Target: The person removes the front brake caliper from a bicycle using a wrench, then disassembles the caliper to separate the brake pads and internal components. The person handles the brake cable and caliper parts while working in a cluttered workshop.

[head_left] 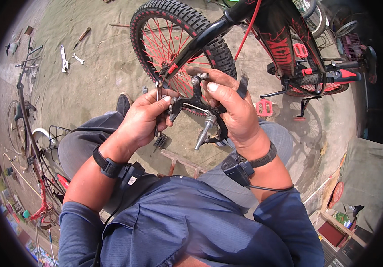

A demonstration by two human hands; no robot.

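Observation:
Between my hands, above my lap, is a black bicycle caliper brake (220,126) with a long silver centre bolt pointing down toward me. My right hand (236,103) grips its right side, fingers wrapped behind and the thumb on top. A dark flat strip (243,86) stands up beside those fingers; I cannot make out what it is. My left hand (146,116) is closed round a slim metal tool (159,91) that looks like a wrench, held at the bolt on the brake's left arm. The thumb and fingers hide part of the tool and that arm's end.
A black and red bicycle, its front wheel (173,46) close ahead, stands beyond my hands. On the ground ahead left lie a large wrench (64,58), a small wrench (78,58) and a screwdriver (83,37). A black pedal-like piece (160,141) lies below. Other bicycles line the left side.

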